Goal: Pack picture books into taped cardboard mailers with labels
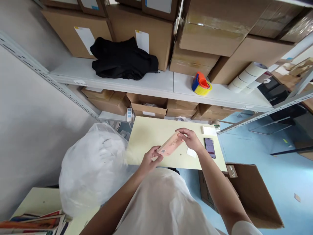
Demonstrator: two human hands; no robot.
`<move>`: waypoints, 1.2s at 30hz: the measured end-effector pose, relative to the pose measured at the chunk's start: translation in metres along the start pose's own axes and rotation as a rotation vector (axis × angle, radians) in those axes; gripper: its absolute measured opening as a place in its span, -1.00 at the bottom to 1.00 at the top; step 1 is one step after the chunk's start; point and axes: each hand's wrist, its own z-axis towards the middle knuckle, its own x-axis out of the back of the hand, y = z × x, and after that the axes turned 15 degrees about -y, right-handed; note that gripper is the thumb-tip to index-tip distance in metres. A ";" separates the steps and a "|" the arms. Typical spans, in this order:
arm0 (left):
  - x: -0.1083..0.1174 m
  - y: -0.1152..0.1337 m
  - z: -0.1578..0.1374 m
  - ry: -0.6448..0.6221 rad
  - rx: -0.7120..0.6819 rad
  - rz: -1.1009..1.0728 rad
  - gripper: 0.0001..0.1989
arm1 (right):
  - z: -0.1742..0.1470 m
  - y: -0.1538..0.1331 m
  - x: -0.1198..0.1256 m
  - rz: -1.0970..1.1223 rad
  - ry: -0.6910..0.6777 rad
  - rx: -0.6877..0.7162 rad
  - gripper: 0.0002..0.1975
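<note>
A slim pink box (pixel 170 144) with printed text and a small square code at its near end is held above the cream table (pixel 146 132). My left hand (pixel 149 160) grips its lower left end between thumb and fingers. At the upper right end, my right hand (pixel 192 140) pinches it too, so the box tilts up to the right. A white slip (pixel 191 152) lies on the table just below my right hand. A phone (pixel 209 148) with its screen lit lies to the right, with a white stack of paper (pixel 209 131) behind it.
A big bag of white material (pixel 90 166) bulges at the left of the table. At the lower right an open carton (pixel 256 195) stands on the floor. The shelf (pixel 166 81) ahead carries cartons, black cloth (pixel 124 58), a tape dispenser (pixel 201 84) and tape rolls (pixel 246 76).
</note>
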 end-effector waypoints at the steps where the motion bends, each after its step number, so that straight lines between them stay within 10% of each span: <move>1: 0.000 0.004 0.000 0.044 -0.011 0.057 -0.64 | 0.003 -0.002 -0.001 0.024 -0.001 -0.008 -0.74; 11: -0.007 -0.010 -0.002 0.162 0.008 -0.220 -0.60 | -0.008 -0.001 -0.001 0.440 0.072 -0.088 -0.64; 16: -0.011 -0.014 -0.007 0.124 0.060 -0.160 -0.58 | -0.010 0.003 -0.008 0.479 0.261 -0.054 -0.65; 36: -0.010 -0.008 -0.014 0.176 0.074 -0.117 -0.55 | -0.020 0.015 -0.015 0.584 0.275 -0.016 -0.71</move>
